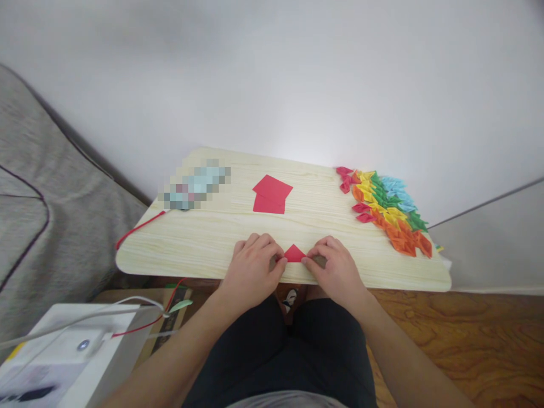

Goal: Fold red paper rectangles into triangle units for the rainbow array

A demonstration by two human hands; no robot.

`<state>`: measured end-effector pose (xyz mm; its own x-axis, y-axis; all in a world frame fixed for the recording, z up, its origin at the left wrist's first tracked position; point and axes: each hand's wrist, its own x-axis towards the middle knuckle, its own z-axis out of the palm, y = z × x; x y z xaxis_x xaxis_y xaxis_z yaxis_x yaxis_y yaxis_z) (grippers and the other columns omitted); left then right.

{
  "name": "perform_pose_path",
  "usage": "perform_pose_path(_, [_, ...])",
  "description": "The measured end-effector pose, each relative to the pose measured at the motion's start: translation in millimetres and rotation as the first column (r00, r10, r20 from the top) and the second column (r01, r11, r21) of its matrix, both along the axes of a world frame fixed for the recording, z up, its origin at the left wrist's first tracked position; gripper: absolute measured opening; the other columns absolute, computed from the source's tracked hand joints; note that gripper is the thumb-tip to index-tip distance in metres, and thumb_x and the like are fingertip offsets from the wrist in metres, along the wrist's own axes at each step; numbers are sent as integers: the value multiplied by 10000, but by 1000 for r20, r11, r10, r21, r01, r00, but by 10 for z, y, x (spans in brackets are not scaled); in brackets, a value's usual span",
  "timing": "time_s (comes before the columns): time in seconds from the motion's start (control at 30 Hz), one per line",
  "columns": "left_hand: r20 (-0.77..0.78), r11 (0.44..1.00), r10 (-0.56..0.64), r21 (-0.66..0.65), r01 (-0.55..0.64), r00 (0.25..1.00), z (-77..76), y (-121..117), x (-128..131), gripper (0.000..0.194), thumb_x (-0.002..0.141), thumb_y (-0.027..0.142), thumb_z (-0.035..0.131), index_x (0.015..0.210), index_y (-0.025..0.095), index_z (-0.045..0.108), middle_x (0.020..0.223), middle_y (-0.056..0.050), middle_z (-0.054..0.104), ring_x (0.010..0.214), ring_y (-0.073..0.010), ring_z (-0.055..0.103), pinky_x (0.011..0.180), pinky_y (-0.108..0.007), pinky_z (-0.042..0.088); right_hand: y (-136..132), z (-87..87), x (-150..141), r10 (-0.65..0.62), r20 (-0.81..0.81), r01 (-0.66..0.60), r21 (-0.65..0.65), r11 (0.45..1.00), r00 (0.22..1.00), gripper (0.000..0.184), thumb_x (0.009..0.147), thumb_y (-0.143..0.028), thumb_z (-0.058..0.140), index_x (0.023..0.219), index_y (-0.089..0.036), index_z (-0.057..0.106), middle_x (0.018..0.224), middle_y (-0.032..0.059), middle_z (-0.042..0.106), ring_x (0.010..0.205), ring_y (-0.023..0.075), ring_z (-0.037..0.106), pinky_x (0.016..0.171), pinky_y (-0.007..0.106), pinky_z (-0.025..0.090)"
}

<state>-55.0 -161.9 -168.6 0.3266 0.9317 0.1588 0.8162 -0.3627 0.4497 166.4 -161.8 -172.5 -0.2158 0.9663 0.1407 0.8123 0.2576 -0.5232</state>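
Left hand and right hand pinch the red triangle at 2 corners! Beyond it, I see red sheets overlapping.

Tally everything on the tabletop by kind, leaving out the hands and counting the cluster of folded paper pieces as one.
Red paper triangle, pinched by left hand and right hand: 1
Flat red sheets, overlapping, visible: 2
Cluster of folded paper pieces: 1
Blurred pale-blue item: 1
Red cord: 1
Total: 6

red sheets, folded papers on table
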Motion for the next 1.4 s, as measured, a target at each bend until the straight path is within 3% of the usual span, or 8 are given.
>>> perform_pose_path(0.33, [-66,999,32,-13,-33,997,0,41,71,113,925,291,606,829,237,632,948,-32,661,1005,-270,566,832,-435,378,97,242,-68,35,234,3,-161,987,972,197,984,-369,627,872,-243,730,999,40,665,1020,229,619,883,354,429])
perform_pose_path(0.7, [-78,999,34,-28,-37,996,33,69,75,99,904,279,617,817,234,631,941,-46,669,1011,-281,569,827,-445,383,184,362,-113,157,443,-90,-169,982,882,267,1010,-385,561,891,-207,720,1023,99,681,993,278,633,814,399,419])
perform_pose_path(1.1, [-98,1000,5,-27,-7,995,42,111,-4,187,920,342,643,775,229,607,916,-50,652,981,-288,574,806,-451,381,233,398,-109,246,488,-196,-152,969,837,245,1003,-340,564,872,-193,709,1004,139,671,984,301,616,808,415,429])
perform_pose_path(1.4, [-55,997,-51,-59,48,997,51,150,-60,99,931,313,641,862,242,642,944,-42,651,988,-277,561,815,-429,373,314,425,-103,277,469,-219,-174,960,839,245,980,-329,596,820,-195,724,957,131,686,957,304,628,776,409,428])
